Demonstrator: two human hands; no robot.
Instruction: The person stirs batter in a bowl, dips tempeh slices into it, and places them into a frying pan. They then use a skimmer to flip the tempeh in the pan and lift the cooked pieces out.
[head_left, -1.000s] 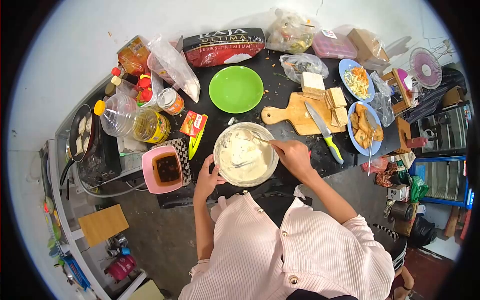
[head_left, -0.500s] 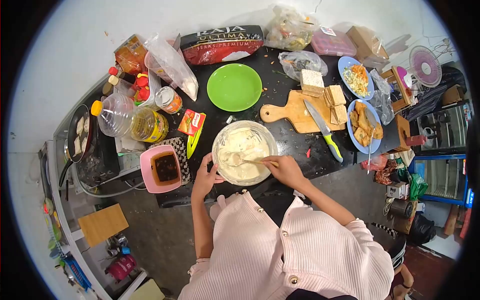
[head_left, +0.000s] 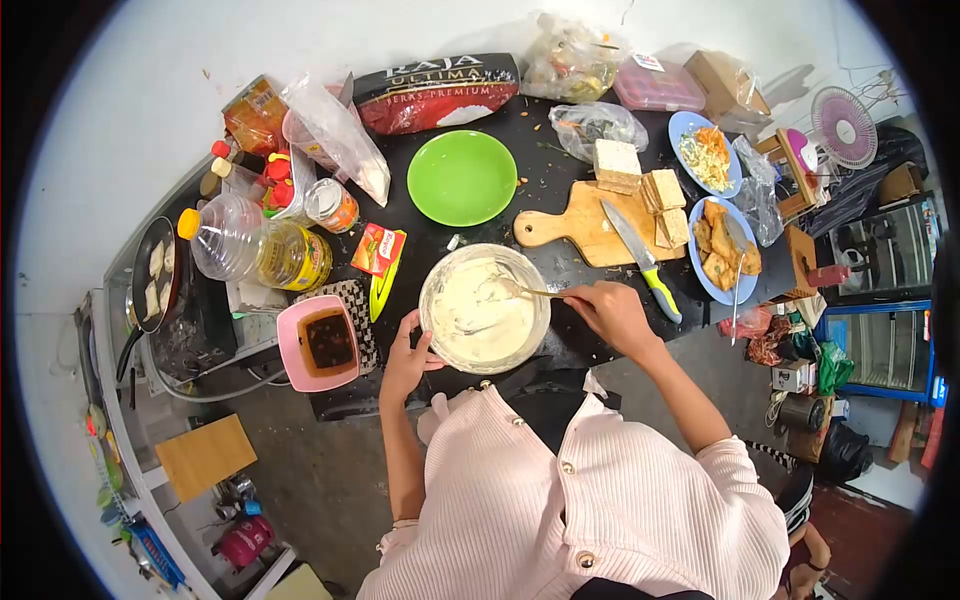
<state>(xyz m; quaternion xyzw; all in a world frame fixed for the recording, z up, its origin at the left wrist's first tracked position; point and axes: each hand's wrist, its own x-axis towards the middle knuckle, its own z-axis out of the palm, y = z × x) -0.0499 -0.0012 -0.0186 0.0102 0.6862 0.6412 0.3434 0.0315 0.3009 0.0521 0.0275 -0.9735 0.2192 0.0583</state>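
A bowl of thick, pale batter stands at the counter's front edge. My left hand grips its left side, fingers curved along the wall. In my right hand is the handle of a spoon; its head dips into the batter near the bowl's upper right. Behind the bowl lies a green plate with nothing on it. To the right, a wooden cutting board carries a knife with a yellow-green handle and blocks of what looks like tofu or tempeh.
Left of the bowl are a pink container of dark liquid, an oil bottle and a frying pan with pale pieces. Blue plates hold fried food and shredded vegetables at right. A rice bag lies behind.
My right hand has moved right and slightly up, drawing the spoon from the batter's middle towards the bowl's upper right side. My left hand stays on the bowl.
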